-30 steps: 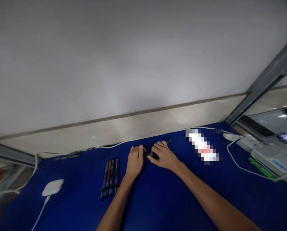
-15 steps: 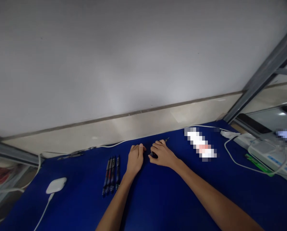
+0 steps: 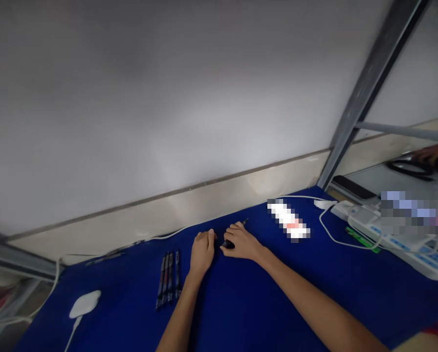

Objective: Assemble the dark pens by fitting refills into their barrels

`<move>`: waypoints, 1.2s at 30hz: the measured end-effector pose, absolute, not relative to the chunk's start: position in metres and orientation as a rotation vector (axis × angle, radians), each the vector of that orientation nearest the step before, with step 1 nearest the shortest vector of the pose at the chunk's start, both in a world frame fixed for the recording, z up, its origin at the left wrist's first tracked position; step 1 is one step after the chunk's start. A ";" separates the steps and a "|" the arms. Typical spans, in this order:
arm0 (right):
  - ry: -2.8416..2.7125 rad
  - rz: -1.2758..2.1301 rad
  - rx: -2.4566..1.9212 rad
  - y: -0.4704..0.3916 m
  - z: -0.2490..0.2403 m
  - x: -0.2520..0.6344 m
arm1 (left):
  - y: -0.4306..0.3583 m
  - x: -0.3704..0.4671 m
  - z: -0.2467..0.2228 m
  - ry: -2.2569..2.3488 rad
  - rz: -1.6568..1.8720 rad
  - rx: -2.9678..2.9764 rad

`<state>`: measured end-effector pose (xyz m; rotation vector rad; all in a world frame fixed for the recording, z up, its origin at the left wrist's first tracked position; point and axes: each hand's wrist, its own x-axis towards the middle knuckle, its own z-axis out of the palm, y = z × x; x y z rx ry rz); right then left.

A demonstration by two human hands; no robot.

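Observation:
My right hand is closed around a dark pen, whose thin tip pokes out past the fingers on the far side. Just to its left, my left hand rests on the blue tabletop with its fingers curled in; whatever they hold, if anything, is hidden. A small gap separates the two hands. Left of my left forearm, several dark pens with grey upper ends lie side by side, the rightmost slightly apart from the others.
A white case with a cable sits at left. Near the wall lie a thin dark pen and a white cord. To the right are a blurred-out bright phone-like object, a green packet, a power strip and another person's hand.
The camera view has turned to the right and tilted, so the scene sits further left. Both hands keep nearly the same pose, and the pen stays in my right hand.

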<state>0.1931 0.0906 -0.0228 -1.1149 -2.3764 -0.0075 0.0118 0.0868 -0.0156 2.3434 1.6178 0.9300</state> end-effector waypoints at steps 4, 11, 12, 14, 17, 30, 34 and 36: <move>-2.383 -0.018 -1.128 0.084 -0.022 0.193 | 0.082 0.013 -0.014 1.678 0.932 2.421; -2.426 0.000 -1.101 0.069 -0.018 0.192 | 0.070 0.015 -0.013 1.695 0.841 2.526; -2.433 0.011 -1.097 0.064 -0.017 0.193 | 0.067 0.015 -0.012 1.694 0.823 2.531; -2.448 0.039 -1.084 0.051 -0.016 0.195 | 0.057 0.012 -0.008 1.678 0.788 2.542; -2.465 0.067 -1.064 0.032 -0.016 0.199 | 0.040 0.000 0.000 1.751 0.759 2.549; -2.382 0.310 -1.103 0.022 -0.011 0.208 | -0.009 -0.031 -0.016 2.883 0.394 1.888; -2.334 0.344 -1.135 0.020 -0.008 0.210 | -0.006 -0.028 -0.021 2.823 0.354 2.005; -2.318 0.353 -1.128 0.021 -0.007 0.210 | -0.004 -0.029 -0.024 2.735 0.343 2.119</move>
